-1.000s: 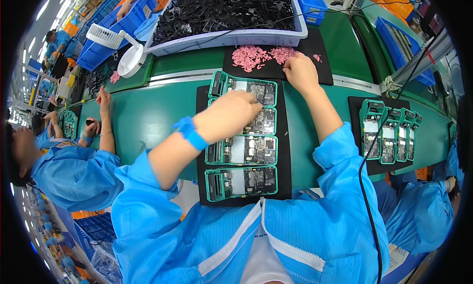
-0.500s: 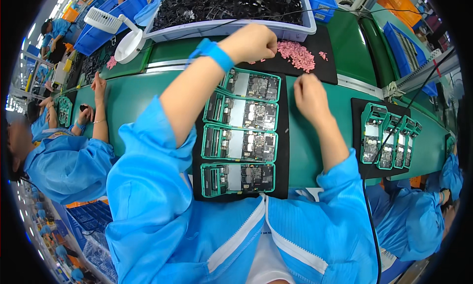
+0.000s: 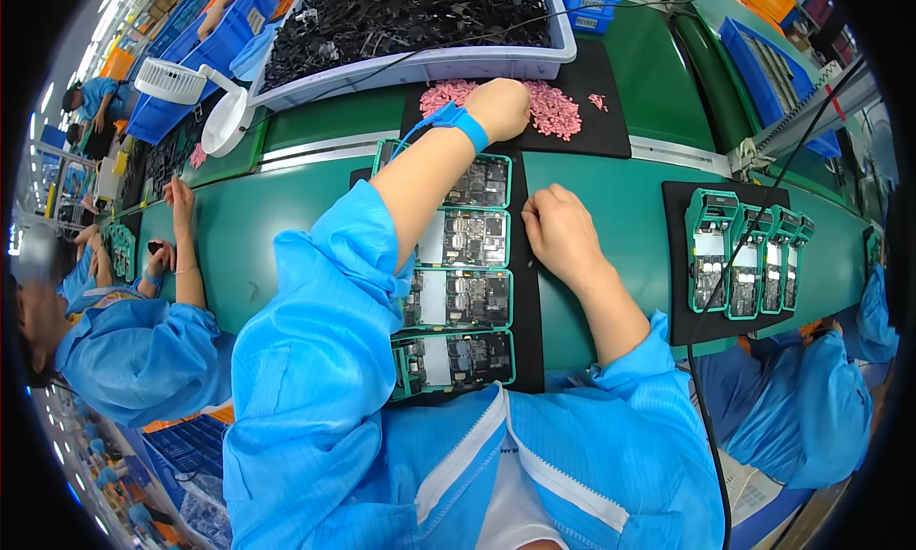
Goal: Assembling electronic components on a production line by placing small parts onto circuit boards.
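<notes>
My left hand [image 3: 501, 109], with a blue wrist strap [image 3: 468, 128] on it, is at the heap of small pink pieces [image 3: 553, 111] on a black mat. Its fingers are curled, and whatever they pinch is hidden. My right hand [image 3: 563, 228] is closed beside the right edge of the near black mat [image 3: 528, 292]; I cannot make out anything in its fingers. Between my arms, several green frames holding circuit boards [image 3: 477, 240] lie in a column on that mat. My left forearm covers part of the upper ones.
Behind the pink heap stands a large pale bin [image 3: 429, 68] full of black parts. Further green-framed boards [image 3: 744, 254] lie on a mat at the right. A white fan [image 3: 172, 81] stands at the upper left. Co-workers in blue sit at both sides; a black cable [image 3: 701, 407] hangs at the right.
My left hand has come down onto the pink pieces, closer to me. My right hand has drawn back toward the near mat's right edge. The whole view has shifted slightly.
</notes>
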A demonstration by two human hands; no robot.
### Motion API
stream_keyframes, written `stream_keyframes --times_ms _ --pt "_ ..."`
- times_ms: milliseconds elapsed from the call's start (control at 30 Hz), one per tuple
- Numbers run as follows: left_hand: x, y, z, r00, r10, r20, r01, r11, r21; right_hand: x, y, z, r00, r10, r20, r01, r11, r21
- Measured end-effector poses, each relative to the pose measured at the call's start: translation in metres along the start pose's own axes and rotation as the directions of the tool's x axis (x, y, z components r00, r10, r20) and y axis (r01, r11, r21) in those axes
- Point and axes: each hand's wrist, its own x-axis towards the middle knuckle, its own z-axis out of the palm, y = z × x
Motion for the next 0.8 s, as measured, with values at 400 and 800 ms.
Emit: stream_keyframes --times_ms 400,800 --pt "0.001 -0.007 0.003 0.996 -0.065 -0.053 0.062 0.996 -0.064 -0.001 0.002 -0.002 1.000 0.002 0.019 -0.002 1.000 -0.008" --pt "-0.017 0.005 -0.019 0.996 0.060 0.063 -0.057 0.997 -0.052 -0.002 0.005 -0.002 0.999 -0.047 0.020 0.048 0.999 -0.020"
